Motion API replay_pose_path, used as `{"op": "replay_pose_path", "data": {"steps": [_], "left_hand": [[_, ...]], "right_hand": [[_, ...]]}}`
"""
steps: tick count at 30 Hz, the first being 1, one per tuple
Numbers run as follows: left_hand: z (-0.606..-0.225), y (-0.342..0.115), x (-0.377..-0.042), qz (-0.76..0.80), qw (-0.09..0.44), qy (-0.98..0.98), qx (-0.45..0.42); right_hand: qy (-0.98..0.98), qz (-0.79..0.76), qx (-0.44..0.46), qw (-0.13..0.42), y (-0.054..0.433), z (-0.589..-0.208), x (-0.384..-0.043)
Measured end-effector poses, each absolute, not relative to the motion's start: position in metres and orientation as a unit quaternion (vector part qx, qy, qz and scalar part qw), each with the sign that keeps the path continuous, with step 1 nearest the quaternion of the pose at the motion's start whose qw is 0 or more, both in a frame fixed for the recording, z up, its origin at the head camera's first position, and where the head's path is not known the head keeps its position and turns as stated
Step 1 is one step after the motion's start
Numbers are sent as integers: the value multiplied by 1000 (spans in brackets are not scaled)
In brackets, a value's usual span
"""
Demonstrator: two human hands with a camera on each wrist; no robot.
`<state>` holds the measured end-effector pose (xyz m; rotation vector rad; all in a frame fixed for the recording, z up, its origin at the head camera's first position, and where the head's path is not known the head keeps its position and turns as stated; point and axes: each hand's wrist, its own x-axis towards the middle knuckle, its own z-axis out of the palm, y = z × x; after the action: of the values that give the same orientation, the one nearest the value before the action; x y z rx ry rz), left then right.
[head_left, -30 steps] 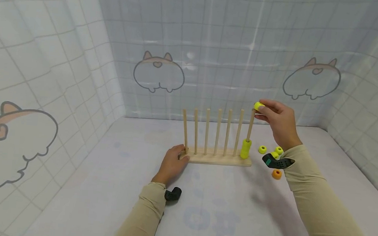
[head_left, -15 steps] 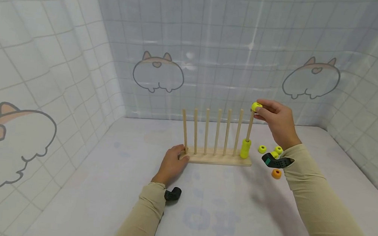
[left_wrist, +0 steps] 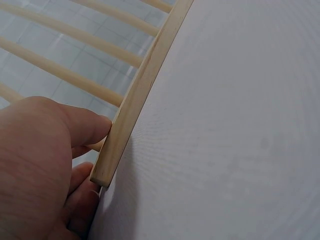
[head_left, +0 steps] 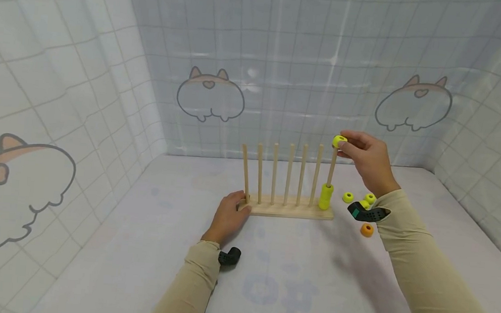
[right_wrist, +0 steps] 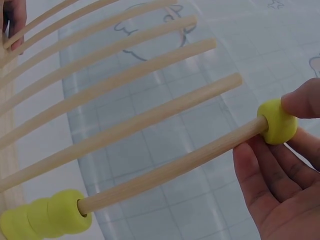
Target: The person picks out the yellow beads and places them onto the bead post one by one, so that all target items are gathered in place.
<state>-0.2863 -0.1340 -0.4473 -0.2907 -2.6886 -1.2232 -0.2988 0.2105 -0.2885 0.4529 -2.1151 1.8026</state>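
Note:
A wooden peg rack (head_left: 288,210) with a row of upright pegs stands on the table. At its left end my left hand (head_left: 229,217) grips the base, thumb along the near edge, as the left wrist view shows. My right hand (head_left: 368,159) pinches a yellow bead (head_left: 339,141) at the top of the rightmost peg (right_wrist: 175,167). In the right wrist view the peg's tip sits in the bead's hole. Several stacked yellow beads (head_left: 325,197) fill the bottom of that same peg. The other pegs carry no beads.
Right of the rack lie loose yellow beads (head_left: 347,198), some close to the right wrist strap (head_left: 367,214). An orange bead (head_left: 367,230) lies nearer to me. A patterned sheet (head_left: 293,80) rises behind the table (head_left: 176,185) and along both sides.
The yellow bead in my right hand has shifted slightly left and turned from tilted beside the peg tip to seated on it. My left hand stays on the base.

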Motion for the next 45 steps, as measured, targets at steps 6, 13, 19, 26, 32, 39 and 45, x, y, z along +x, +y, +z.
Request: {"op": "replay_pose_path", "data": {"steps": [6, 13, 19, 26, 32, 39, 45], "left_hand": [[-447, -135, -287, -410, 81, -903, -96], [-447, -134, -286, -408, 83, -904, -97], [-446, -134, -286, -404, 82, -906, -94], [-446, -134, -285, -404, 86, -906, -93], [-447, -134, -284, -401, 86, -907, -96], [-447, -134, -284, -404, 90, -904, -102], [-446, -134, -285, -408, 85, -904, -94]], "right_hand": [[-761, 609, 155, 158, 210, -286, -298], [-765, 605, 157, 154, 211, -287, -298], [-766, 605, 156, 152, 211, -287, -297], [-760, 613, 154, 149, 211, -288, -296], [-764, 610, 148, 150, 210, -288, -296], [-766, 605, 154, 157, 210, -290, -297], [-774, 596, 142, 160, 211, -291, -296]]}}
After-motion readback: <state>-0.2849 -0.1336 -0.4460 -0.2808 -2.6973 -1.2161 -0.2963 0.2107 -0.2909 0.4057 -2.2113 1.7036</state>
